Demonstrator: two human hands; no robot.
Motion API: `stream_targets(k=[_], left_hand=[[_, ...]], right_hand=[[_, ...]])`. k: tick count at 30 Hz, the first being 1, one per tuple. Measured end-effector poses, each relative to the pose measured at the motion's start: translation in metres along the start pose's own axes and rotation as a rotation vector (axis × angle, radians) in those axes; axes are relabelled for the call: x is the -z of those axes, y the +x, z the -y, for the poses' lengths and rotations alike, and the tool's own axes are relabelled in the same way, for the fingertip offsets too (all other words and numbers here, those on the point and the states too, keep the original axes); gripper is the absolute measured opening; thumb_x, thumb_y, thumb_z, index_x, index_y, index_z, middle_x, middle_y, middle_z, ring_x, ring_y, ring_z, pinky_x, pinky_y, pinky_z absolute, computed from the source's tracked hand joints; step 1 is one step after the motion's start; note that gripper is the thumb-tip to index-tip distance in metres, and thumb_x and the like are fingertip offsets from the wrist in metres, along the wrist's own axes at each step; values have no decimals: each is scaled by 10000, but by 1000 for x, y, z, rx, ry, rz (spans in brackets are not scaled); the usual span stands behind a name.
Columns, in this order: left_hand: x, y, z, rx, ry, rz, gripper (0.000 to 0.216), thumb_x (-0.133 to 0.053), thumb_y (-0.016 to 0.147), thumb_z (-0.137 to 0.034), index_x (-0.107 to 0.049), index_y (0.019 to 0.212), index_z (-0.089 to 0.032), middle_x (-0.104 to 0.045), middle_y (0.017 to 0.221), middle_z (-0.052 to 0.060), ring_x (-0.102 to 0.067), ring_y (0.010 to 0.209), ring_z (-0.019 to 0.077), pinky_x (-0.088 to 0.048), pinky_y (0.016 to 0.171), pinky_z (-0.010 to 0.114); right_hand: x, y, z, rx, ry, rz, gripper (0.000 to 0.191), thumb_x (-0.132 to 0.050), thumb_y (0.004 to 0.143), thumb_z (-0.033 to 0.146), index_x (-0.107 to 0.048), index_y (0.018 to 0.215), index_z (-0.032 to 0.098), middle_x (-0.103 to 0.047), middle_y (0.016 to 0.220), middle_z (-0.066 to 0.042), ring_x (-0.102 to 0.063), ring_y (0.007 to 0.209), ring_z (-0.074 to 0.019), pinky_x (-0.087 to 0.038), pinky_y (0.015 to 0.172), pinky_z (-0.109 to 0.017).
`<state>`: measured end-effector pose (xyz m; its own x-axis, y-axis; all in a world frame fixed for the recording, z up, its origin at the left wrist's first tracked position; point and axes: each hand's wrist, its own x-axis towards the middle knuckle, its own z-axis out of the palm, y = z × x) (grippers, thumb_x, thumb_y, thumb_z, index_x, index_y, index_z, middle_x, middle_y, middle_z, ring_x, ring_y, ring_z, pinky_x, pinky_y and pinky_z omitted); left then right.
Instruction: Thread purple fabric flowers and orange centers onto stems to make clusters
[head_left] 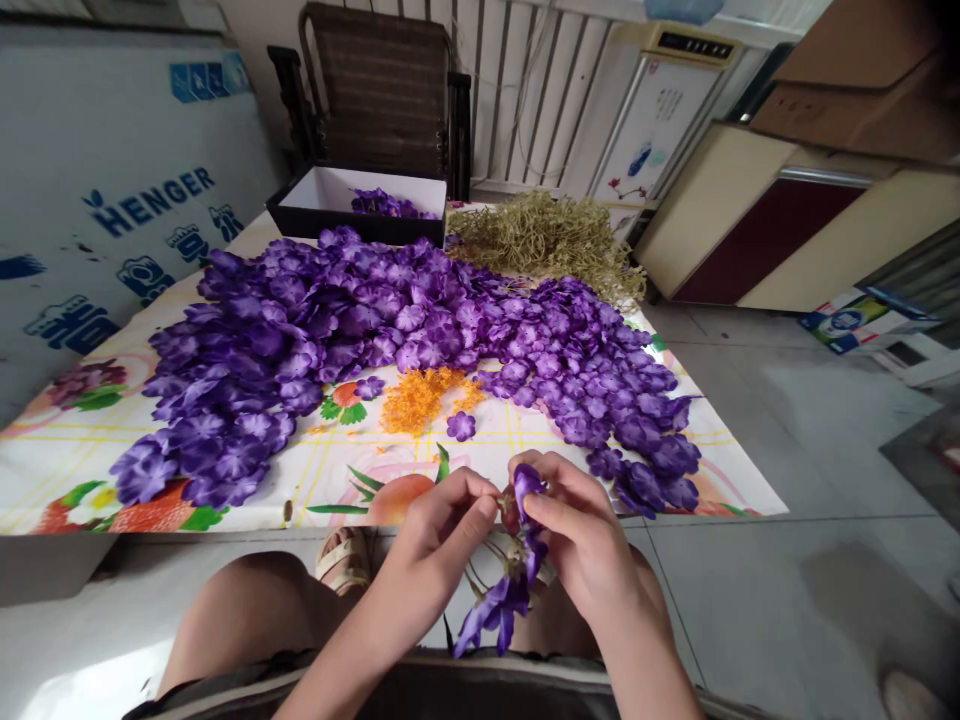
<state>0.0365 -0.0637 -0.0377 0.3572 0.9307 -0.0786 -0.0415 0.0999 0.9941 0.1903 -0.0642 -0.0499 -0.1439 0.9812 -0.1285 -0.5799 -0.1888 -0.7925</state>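
Just in front of the table's near edge, both hands work on an artificial flower sprig (491,612) with purple blossoms and thin green stems. My left hand (429,558) pinches a stem part with thumb and forefinger. Beside it, my right hand (581,535) grips a purple blossom (529,482) between thumb and fingers. Lower blossoms of the sprig hang below the hands. A single purple flower piece (461,426) lies on the table beyond, close to a small heap of orange flower centres (420,400). Large piles of purple petals (360,300) spread across the table behind.
A black box with white inside (315,190) holds more purple petals at the back. Next to it lies a heap of bare green stems (544,235). The table has a fruit-print cover (315,470). A chair (379,90), a large carton (112,130) and a cabinet (720,225) surround it.
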Motion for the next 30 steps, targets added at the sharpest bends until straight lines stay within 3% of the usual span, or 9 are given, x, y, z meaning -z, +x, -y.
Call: stream_targets(k=[4, 15, 20, 30], left_hand=[[-1, 0, 0, 8, -26, -7, 203, -579, 897, -323, -620, 783, -159, -570, 713, -9, -506, 683, 117, -410, 636, 202], [-3, 3, 4, 19, -223, -44, 210, -642, 858, -341, -641, 749, -161, -608, 707, -9, -559, 706, 113, -452, 688, 198], [-3, 1, 5, 7, -137, -76, 239, -638, 856, -350, -623, 729, -148, -585, 695, -3, -546, 683, 116, -444, 644, 202], [-3, -1, 5, -4, -56, -65, 235, -599, 881, -341, -587, 736, -156, -557, 685, -1, -512, 670, 134, -411, 636, 242]], right_hand=[[-1, -2, 0, 69, -33, 14, 54, -727, 717, 173, -712, 755, 209, -603, 837, 22, -537, 724, -97, -425, 648, -189], [-3, -9, -2, 188, -187, -5, 48, -672, 813, 249, -684, 859, 253, -586, 896, 6, -508, 838, -149, -403, 732, -242], [-6, -10, 0, 198, -301, 57, 67, -612, 865, 216, -661, 864, 262, -571, 883, 13, -517, 802, -132, -416, 696, -223], [-7, -12, 0, 196, -336, -15, 40, -618, 847, 227, -655, 849, 241, -572, 863, 2, -504, 780, -148, -395, 664, -244]])
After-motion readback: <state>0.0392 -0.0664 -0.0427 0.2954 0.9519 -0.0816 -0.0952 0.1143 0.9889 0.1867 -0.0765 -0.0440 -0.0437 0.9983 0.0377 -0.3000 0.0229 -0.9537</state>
